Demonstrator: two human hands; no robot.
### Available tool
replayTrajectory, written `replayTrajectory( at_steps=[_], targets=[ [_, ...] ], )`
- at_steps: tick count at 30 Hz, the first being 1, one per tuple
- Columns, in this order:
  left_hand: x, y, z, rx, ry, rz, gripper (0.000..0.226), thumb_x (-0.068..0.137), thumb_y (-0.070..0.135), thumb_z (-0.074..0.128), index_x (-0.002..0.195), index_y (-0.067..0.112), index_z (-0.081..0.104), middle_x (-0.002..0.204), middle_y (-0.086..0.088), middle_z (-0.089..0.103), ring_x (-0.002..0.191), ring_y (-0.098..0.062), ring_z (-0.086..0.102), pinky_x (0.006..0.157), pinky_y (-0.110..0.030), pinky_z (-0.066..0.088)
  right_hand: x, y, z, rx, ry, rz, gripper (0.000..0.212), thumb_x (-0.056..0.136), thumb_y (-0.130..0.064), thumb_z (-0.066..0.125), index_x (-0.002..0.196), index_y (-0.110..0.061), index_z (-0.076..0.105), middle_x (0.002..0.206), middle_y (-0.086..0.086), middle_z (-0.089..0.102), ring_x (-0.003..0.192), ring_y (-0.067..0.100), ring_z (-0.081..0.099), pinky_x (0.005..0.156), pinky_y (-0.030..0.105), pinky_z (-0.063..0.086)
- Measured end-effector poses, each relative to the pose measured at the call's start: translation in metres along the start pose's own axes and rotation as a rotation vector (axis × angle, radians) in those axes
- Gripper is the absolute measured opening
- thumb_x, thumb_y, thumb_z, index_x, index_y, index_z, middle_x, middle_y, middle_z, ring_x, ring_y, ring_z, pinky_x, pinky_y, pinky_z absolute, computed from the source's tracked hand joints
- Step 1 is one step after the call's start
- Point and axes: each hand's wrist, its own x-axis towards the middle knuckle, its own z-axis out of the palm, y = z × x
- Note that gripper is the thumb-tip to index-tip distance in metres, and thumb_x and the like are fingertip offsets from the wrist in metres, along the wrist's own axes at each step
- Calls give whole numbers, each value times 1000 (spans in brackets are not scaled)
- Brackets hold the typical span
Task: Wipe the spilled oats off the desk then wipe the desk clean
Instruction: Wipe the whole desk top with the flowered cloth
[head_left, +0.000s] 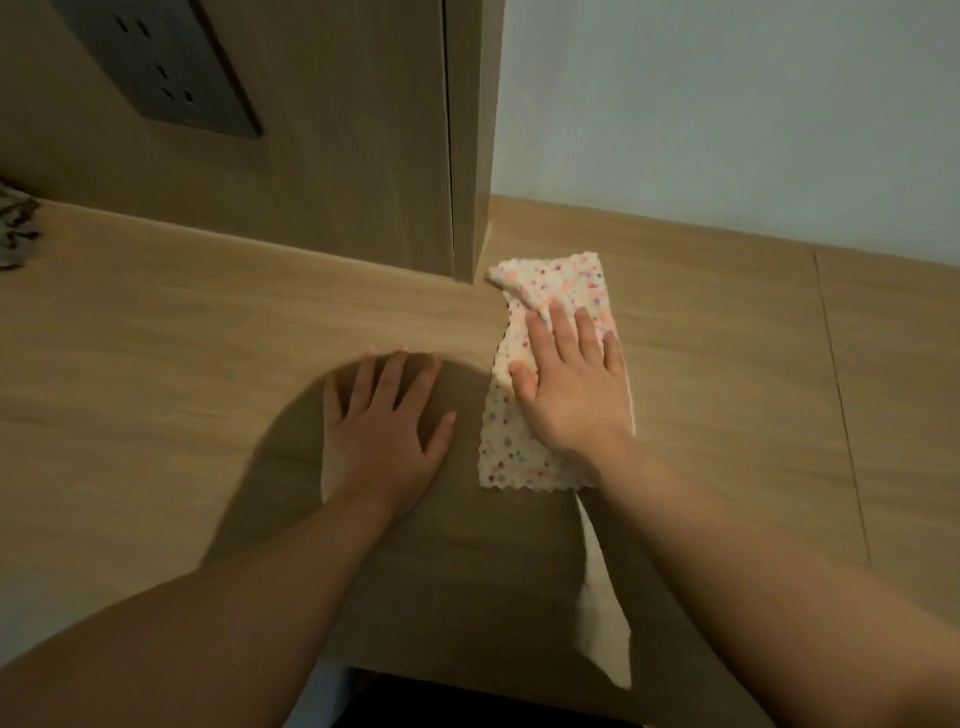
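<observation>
Item: spotted cloth (550, 306) on wooden worktop (182, 332), at 1 o'clock from centre.
Right hand (571, 379) flat and open, pressing the cloth; left hand (384, 421) open, bare on the worktop. No oats visible. Cloth looks soft, light, prone to bunching; best held under a spread palm.

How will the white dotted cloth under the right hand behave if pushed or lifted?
Likely floppy: the white dotted cloth is already bunched near its far end. Probably light, lying thin on the wooden desk. It should slide under the flat right hand, perhaps wrinkling further.
</observation>
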Motion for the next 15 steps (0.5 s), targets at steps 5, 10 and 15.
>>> replayTrajectory(
  at_steps=[5,10,15],
  targets=[
    [2,-1,0,-30,8,3,74,81,64,4,147,38,22,157,1,18,146,-23,6,114,-51,2,43,-18,-5,78,23,160,58,98,-45,12,151,-26,-2,158,0,-12,143,23,-16,115,44,-10],
    [3,-2,2,-30,31,13,68,84,61,15,144,35,35,153,-3,30,143,-27,19,111,-56,11,-11,-30,6,17,65,-161,59,97,-46,22,150,-22,14,158,5,7,145,26,0,115,40,-6],
    [3,-4,8,-44,119,47,60,85,56,31,135,29,49,144,-8,44,135,-32,35,105,-60,23,4,-13,-1,-17,4,-29,58,98,-48,15,151,-27,0,158,-1,-8,144,20,-12,114,39,-9]
  ],
)
